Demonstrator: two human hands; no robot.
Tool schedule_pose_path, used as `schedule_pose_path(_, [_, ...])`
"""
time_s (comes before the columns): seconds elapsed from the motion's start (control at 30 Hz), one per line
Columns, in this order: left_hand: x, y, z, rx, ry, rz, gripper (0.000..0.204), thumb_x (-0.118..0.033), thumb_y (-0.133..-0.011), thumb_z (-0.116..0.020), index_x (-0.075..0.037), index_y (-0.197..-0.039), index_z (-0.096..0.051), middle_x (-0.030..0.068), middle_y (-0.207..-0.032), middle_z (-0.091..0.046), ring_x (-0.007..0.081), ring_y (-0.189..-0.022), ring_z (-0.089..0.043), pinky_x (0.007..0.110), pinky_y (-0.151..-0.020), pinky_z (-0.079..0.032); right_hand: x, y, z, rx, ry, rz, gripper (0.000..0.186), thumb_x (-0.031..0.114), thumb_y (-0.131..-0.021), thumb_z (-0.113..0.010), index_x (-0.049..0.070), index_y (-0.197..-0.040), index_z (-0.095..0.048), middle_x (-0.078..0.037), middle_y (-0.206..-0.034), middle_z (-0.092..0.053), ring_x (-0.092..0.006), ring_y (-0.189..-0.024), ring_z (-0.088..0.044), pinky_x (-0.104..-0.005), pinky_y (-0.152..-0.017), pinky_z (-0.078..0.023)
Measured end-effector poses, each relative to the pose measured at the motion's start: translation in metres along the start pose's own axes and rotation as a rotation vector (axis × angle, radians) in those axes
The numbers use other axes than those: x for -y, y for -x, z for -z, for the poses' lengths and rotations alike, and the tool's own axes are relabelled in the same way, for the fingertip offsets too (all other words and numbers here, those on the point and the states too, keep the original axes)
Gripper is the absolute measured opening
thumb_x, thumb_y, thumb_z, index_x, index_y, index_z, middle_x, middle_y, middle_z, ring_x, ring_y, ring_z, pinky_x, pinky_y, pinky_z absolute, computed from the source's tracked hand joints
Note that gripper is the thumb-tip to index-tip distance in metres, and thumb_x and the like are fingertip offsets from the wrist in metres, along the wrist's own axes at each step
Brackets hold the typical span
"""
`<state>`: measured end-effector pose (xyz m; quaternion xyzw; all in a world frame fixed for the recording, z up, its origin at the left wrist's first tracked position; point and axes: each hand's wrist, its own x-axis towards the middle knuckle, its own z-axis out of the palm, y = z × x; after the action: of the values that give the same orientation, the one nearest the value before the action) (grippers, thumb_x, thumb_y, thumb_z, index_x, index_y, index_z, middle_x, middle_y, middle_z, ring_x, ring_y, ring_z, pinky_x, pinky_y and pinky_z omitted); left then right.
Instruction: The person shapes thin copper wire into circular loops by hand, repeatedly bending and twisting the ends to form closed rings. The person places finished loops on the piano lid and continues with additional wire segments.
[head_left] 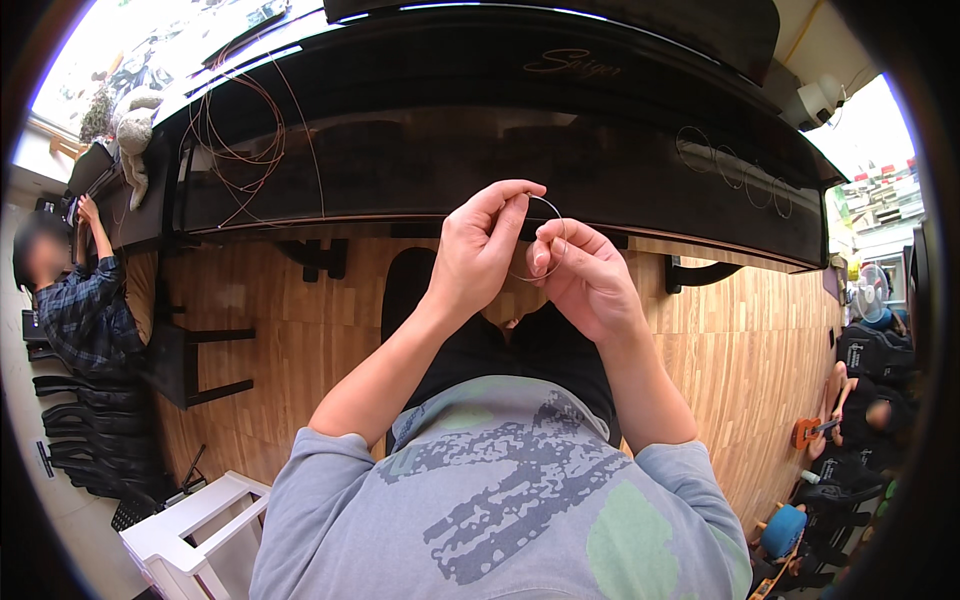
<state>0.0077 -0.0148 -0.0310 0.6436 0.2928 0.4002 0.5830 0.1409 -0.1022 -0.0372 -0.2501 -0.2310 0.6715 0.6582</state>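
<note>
Between my hands, over the front edge of a black upright piano (420,170), a thin metal string (562,222) is bent into a small loop. My left hand (478,245) pinches it at the top between thumb and fingertips. My right hand (592,280) is closed around the loop's right side, its fingers curled in and partly hiding the string. On the piano's lid to the left lies a larger loose coil of copper-coloured strings (277,150), one strand trailing beside it. Several small coiled strings (733,168) lie in a row on the right.
A white wooden stand (215,520) is at the lower left, and a black stool (185,365) stands beyond it. A person in a plaid shirt (85,310) sits at the far left near black instrument cases (95,430). Another person with a small orange guitar (805,432) is at right.
</note>
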Motion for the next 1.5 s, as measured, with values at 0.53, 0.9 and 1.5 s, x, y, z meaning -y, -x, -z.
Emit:
schedule_pose_path(0.53, [-0.010, -0.008, 0.008, -0.217, -0.455, -0.341, 0.016, -0.004, -0.092, -0.057, 0.000, -0.104, -0.066, 0.0102, -0.066, -0.060, 0.0150, -0.052, -0.052, 0.028, -0.051, -0.042, 0.001, 0.001, -0.010, -0.210, 0.649, 0.315, 0.034, 0.002, -0.089, -0.063, 0.002, -0.122, -0.056, -0.009, -0.101, -0.068, -0.0111, -0.092, -0.063, -0.0226, -0.082, -0.050])
schedule_pose_path(0.9, [-0.006, -0.006, 0.011, -0.226, -0.525, -0.419, 0.017, -0.002, -0.092, -0.057, -0.001, -0.105, -0.068, 0.0047, -0.066, -0.058, 0.0067, -0.053, -0.046, 0.022, -0.049, -0.037, -0.002, -0.005, -0.009, -0.283, 0.881, 0.467, 0.028, 0.000, -0.088, -0.062, 0.005, -0.115, -0.054, -0.004, -0.092, -0.064, -0.0076, -0.084, -0.059, -0.0212, -0.073, -0.046])
schedule_pose_path(1.5, [-0.005, -0.009, 0.009, -0.243, -0.026, -0.235, 0.020, -0.010, -0.100, -0.049, 0.000, -0.107, -0.065, -0.0076, -0.059, -0.044, -0.0009, -0.047, -0.033, 0.019, -0.042, -0.023, -0.016, 0.000, -0.012, -0.092, 0.099, 0.051, 0.013, 0.014, -0.094, -0.061, 0.004, -0.103, -0.063, -0.007, -0.089, -0.067, -0.0136, -0.080, -0.064, -0.0260, -0.073, -0.050])
